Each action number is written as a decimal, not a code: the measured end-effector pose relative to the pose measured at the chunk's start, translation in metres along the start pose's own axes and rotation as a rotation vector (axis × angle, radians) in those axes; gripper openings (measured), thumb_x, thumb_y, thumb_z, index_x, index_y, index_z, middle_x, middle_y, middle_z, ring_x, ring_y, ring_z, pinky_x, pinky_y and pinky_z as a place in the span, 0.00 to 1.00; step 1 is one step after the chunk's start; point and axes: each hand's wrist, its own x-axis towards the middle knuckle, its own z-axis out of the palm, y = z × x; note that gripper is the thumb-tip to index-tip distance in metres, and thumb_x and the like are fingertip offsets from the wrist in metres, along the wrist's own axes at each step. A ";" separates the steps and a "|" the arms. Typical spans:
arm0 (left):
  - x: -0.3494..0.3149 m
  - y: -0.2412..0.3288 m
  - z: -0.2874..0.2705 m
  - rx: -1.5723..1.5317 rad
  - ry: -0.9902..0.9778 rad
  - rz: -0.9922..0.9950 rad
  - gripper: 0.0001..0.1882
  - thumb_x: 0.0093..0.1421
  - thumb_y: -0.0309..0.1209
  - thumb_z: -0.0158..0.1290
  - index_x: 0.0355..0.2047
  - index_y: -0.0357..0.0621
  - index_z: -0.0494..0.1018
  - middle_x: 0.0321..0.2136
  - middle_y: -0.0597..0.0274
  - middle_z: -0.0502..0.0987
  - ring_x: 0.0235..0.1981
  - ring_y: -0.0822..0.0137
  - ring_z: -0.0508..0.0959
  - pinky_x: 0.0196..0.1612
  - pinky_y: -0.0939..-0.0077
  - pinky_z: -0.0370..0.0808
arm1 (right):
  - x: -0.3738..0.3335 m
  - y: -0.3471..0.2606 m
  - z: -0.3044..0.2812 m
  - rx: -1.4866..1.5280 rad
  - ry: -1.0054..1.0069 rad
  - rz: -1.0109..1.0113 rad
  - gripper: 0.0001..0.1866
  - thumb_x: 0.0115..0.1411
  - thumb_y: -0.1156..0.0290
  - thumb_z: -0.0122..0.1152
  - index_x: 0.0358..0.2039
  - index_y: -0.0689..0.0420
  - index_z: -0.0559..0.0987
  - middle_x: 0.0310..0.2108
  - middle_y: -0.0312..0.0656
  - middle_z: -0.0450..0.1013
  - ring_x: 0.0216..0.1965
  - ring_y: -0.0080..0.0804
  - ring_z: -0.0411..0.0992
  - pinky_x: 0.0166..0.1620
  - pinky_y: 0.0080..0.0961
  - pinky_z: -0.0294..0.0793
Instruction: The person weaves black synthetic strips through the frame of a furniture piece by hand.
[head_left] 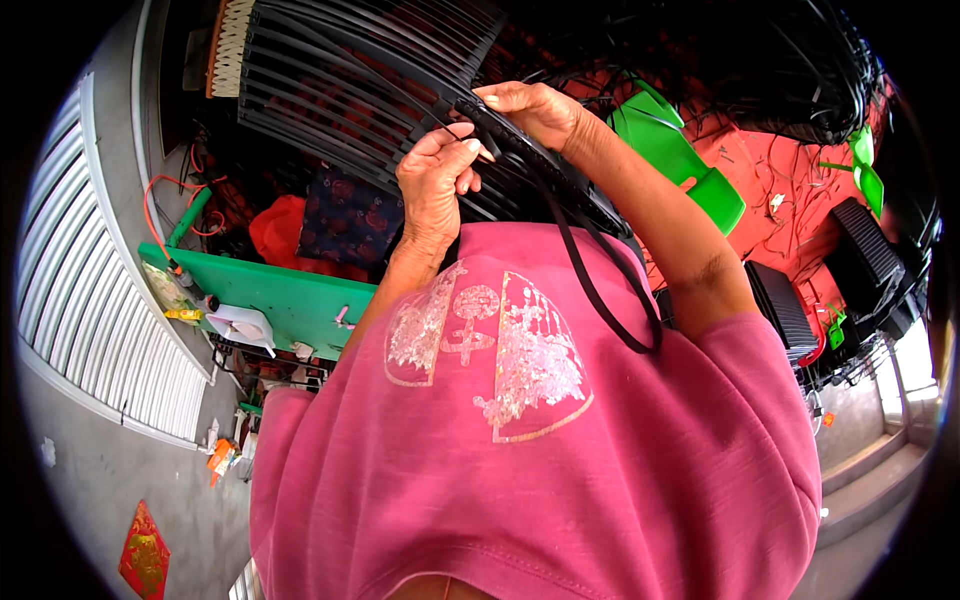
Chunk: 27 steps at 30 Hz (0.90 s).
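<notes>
A black slatted frame fills the space ahead of me, its strips running side by side. My left hand is closed in a pinch at the frame's near edge, with a thin black strip passing at its fingertips. My right hand grips the dark edge piece from above, thumb and fingers on either side; part of the fingers is hidden. A long flat black strap loops down from that edge over my pink shirt.
A green board stands at the left, a white container beside it. Dark patterned cloth lies below the frame. At the right are a bright green plastic chair, red sheeting with scattered black strips, and black slatted pieces.
</notes>
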 end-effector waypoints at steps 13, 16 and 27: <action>0.007 0.002 -0.023 -0.073 -0.138 -0.103 0.04 0.54 0.23 0.50 0.28 0.34 0.72 0.23 0.52 0.76 0.12 0.80 0.62 0.20 0.85 0.65 | 0.041 0.032 -0.046 0.015 -0.245 0.005 0.20 0.54 0.63 0.61 0.41 0.66 0.74 0.29 0.40 0.74 0.32 0.27 0.72 0.41 0.22 0.72; 0.007 0.000 -0.035 -0.071 -0.160 -0.130 0.05 0.55 0.22 0.49 0.31 0.34 0.72 0.25 0.49 0.76 0.12 0.79 0.62 0.23 0.82 0.66 | 0.045 0.034 -0.049 0.048 -0.285 0.027 0.15 0.54 0.69 0.60 0.40 0.65 0.73 0.30 0.42 0.75 0.34 0.29 0.74 0.41 0.23 0.73; 0.004 0.004 -0.039 -0.140 -0.162 -0.159 0.03 0.53 0.23 0.51 0.27 0.35 0.74 0.24 0.50 0.77 0.12 0.79 0.63 0.21 0.84 0.67 | 0.039 0.038 -0.035 0.100 -0.325 0.031 0.24 0.52 0.71 0.62 0.47 0.64 0.65 0.34 0.43 0.75 0.37 0.31 0.74 0.46 0.24 0.71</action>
